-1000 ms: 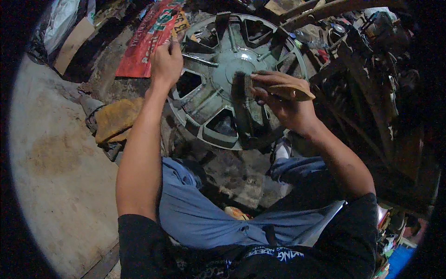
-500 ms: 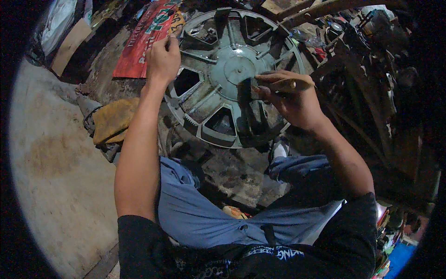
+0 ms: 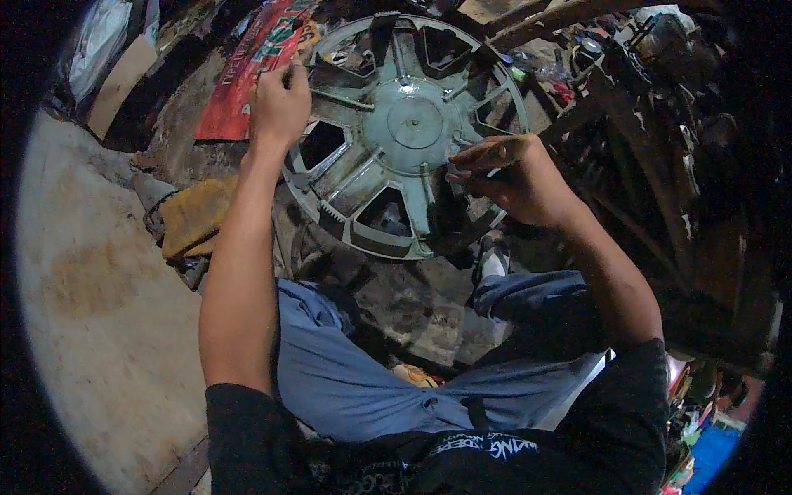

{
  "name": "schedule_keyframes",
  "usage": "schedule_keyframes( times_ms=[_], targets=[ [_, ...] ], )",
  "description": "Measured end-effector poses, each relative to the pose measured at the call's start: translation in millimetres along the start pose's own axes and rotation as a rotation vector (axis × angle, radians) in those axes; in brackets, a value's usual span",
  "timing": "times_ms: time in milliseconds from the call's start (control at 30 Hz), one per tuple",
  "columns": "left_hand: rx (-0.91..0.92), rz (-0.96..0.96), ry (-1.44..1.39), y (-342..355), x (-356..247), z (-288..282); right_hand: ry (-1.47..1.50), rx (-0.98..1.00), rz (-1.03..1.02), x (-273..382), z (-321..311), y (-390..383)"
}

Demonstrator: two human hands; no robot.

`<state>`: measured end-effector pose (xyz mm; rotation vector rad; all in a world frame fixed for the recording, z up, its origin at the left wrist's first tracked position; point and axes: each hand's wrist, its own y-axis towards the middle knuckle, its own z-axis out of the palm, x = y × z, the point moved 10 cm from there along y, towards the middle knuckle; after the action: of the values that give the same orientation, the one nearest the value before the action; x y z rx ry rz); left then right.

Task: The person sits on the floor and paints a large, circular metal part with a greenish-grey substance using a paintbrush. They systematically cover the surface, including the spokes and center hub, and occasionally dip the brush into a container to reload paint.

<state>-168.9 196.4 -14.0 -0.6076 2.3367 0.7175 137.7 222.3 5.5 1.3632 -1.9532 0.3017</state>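
Observation:
A large round wheel cover [image 3: 384, 124] of grey-green colour, with spokes and a wet-looking sheen, lies before me. At its upper left edge, my left hand [image 3: 280, 107] is closed on the rim, fingertips partly hidden. My right hand [image 3: 532, 186] is closed around a paintbrush [image 3: 501, 151] with a wooden handle, over the lower right of the cover. The brush's bristles are lost in the dark shadow on the spoke below the hub, so whether they touch it I cannot tell.
Under the left hand's side lies a red printed sheet [image 3: 221, 115]. A yellow-brown cloth [image 3: 196, 219] rests beside my left forearm. Dark beams and scrap [image 3: 652, 157] crowd the right. A pale board [image 3: 107, 289] covers the far left, and my foot [image 3: 495, 260] is just below the cover.
My right hand has turned slightly with the brush and stays near the lower right spokes. The whole view has shifted a little; the left hand keeps its place at the rim.

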Motion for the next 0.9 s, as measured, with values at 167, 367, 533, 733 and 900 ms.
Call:
schedule_keyframes(
  times_ms=[167,367,533,733,900],
  targets=[
    [-0.008,-0.002,0.056,0,4,-4,-0.109,-0.192,-0.058,8,-24,-6],
    [-0.003,-0.063,0.1,-9,-7,-11,0.253,0.223,0.119,21,18,-14],
    [-0.032,0.008,0.058,-1,-7,-6,0.036,-0.028,-0.038,10,5,1],
    [-0.012,-0.016,0.069,-2,-3,-7,0.082,-0.262,0.062,-4,-17,-2],
    [-0.04,-0.015,0.084,0,9,-5,0.246,0.128,0.059,17,16,-12]
  ],
)
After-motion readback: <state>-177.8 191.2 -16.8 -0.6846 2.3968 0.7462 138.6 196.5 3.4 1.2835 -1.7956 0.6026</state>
